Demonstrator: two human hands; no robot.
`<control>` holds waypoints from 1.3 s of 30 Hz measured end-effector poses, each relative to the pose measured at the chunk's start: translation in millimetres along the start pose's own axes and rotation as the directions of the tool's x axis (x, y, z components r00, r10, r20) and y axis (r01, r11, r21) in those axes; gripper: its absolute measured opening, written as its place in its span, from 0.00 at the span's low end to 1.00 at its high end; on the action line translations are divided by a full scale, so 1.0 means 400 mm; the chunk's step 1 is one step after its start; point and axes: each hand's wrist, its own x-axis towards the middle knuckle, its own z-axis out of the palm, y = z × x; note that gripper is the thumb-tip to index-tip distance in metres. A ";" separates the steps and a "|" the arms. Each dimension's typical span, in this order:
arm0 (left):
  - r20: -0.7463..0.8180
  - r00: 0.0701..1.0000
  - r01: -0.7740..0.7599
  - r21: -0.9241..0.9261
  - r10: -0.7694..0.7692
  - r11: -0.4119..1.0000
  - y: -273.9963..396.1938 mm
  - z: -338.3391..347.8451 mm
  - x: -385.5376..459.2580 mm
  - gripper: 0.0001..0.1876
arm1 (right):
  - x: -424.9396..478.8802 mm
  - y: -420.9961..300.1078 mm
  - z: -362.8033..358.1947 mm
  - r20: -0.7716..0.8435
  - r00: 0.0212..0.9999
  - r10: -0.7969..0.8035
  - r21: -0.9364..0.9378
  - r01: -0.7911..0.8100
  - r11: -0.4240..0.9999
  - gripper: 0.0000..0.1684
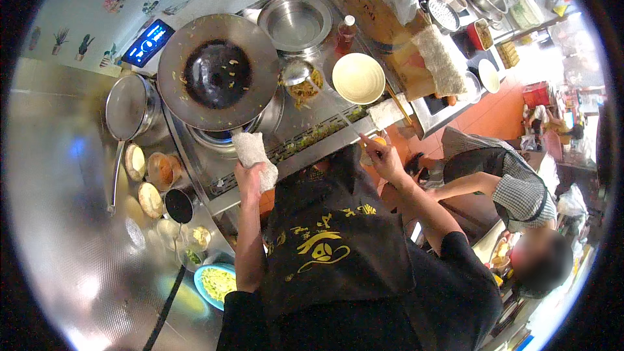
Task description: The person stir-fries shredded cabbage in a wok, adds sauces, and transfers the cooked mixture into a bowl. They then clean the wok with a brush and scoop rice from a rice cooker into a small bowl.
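With a folded white cloth [255, 158] around its handle, the large wok [218, 72] is held by my left hand [250, 180]. The wok is tilted over a lit burner [214, 135], with a dark wet bottom and food scraps on its wall. My right hand [385, 158] grips the end of a long metal ladle [298, 74]. The ladle's bowl is over a container of cooked food [307, 88], whose kind I cannot tell. To the right of that food stands a cream bowl [358, 78]. A wide metal basin [295, 24] sits behind the food.
A lidded pan [127, 107], seasoning containers [164, 170] and a blue bowl of shredded vegetables [217, 284] are at the left. A bottle of red liquid [345, 35] stands near a cardboard box [370, 9]. A co-worker in a checked shirt [524, 195] bends close at the right.
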 end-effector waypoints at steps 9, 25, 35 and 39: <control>0.176 0.984 0.036 -0.101 -0.018 0.994 0.023 0.005 0.117 0.28 | -0.153 -0.106 0.071 -0.080 0.991 0.103 -0.058 -0.108 0.992 0.23; 0.266 0.944 0.210 -0.038 -0.193 0.977 -0.084 -0.308 0.115 0.29 | -0.051 -0.238 0.288 -0.143 0.990 -0.013 0.151 0.035 0.988 0.27; 0.298 0.941 0.211 -0.145 -0.161 0.967 -0.190 -0.357 0.065 0.24 | 0.192 -0.349 0.543 0.285 0.955 0.079 -0.346 0.026 0.938 0.37; 0.282 0.933 0.238 -0.022 -0.223 0.971 -0.192 -0.354 0.051 0.27 | 0.210 -0.269 0.577 0.325 0.945 0.021 -0.369 0.106 0.923 0.40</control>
